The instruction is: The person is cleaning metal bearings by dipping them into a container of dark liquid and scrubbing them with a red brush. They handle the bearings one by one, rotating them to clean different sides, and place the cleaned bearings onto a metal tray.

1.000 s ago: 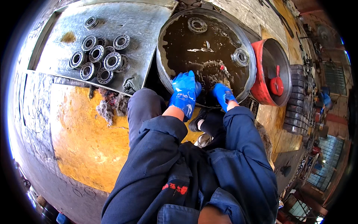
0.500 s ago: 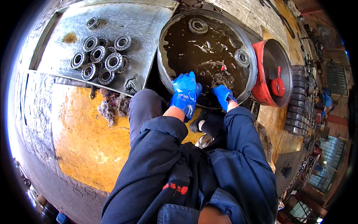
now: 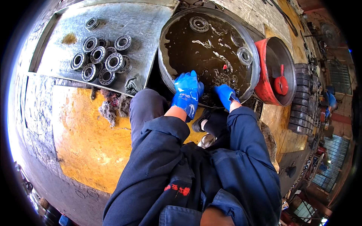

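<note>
Here, a round metal tub (image 3: 255, 77) stands just ahead of the person, holding murky brown liquid (image 3: 188, 52) with pale scraps and froth on its surface. The gloved left hand (image 3: 187, 90) is at the tub's near side with its fingers drawn together; whether it grips anything cannot be told. The gloved right hand (image 3: 226, 95), near it, points down toward the liquid, its fingertips hidden, so what it holds cannot be told either. Within the tub, one ring bearing (image 3: 205, 28) sits near the far rim and another bearing (image 3: 240, 56) by the right wall, with a small red piece (image 3: 225, 67) between the froth and the scraps. Left of the tub, a metal tray (image 3: 139, 22) carries clustered bearings (image 3: 109, 57) and a crumpled cloth (image 3: 133, 85). To the right, a red drum (image 3: 263, 71) contains a red scoop (image 3: 280, 86).
</note>
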Tool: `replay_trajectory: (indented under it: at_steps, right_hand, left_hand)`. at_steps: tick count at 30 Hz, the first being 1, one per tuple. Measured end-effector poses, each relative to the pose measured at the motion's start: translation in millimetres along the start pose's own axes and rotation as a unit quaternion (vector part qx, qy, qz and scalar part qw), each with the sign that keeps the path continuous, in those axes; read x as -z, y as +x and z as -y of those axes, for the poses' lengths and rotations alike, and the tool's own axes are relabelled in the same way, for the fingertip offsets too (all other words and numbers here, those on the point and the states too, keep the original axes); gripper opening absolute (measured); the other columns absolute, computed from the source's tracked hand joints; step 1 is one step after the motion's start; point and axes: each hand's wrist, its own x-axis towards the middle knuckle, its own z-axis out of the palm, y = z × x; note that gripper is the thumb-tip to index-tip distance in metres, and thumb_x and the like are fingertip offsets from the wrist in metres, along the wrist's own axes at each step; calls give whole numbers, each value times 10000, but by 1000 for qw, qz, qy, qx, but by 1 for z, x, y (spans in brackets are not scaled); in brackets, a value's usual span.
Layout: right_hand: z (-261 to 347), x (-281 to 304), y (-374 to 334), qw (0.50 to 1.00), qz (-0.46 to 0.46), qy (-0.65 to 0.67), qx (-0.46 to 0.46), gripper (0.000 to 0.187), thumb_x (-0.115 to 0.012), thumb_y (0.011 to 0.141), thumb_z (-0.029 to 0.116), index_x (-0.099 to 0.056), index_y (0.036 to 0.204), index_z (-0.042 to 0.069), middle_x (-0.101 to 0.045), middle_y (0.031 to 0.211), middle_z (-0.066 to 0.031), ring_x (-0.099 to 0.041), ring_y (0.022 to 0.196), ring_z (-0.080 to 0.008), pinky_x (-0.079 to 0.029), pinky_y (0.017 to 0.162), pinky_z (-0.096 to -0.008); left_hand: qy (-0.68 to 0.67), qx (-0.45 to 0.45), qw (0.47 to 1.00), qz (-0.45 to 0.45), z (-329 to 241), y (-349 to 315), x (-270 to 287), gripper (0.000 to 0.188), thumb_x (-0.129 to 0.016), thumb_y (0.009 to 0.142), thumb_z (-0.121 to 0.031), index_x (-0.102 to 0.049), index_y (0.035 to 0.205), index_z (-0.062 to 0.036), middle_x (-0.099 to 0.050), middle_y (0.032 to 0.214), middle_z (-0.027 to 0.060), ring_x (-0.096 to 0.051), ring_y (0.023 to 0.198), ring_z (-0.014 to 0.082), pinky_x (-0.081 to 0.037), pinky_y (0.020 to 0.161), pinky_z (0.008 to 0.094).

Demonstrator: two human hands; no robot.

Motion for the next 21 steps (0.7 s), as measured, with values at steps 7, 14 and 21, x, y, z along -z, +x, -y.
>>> replay_trajectory:
  at_steps: [7,14,21]
  right_hand:
    - [72,30,30,911,239,-330,63,219,-622,904,249,-783,1004,139,-756,1060,-102,-725,1005,-321,-571,834,-458]
    - [30,28,1,987,136,19,-81,383,-704,858,311,-722,1182,108,-686,1204,-216,-648,1121,-428,-529,956,-471]
    - [26,-9,35,889,285,-353,61,285,-554,956,145,-743,1169,154,-712,1185,-164,-677,1096,-373,-543,916,-503]
  left_hand:
    - [2,17,1000,-1,-1,-3,7,500,-669,861,-395,-632,1249,-83,-695,1203,129,-635,1166,311,-513,987,439]
    - [1,29,1000,8,6,-4,10,463,-668,873,-384,-639,1232,-94,-694,1213,115,-627,1182,299,-504,1004,429]
    - [2,-10,1000,-6,-7,-2,2,587,-645,857,-417,-602,1323,-63,-680,1228,149,-650,1141,314,-524,978,448]
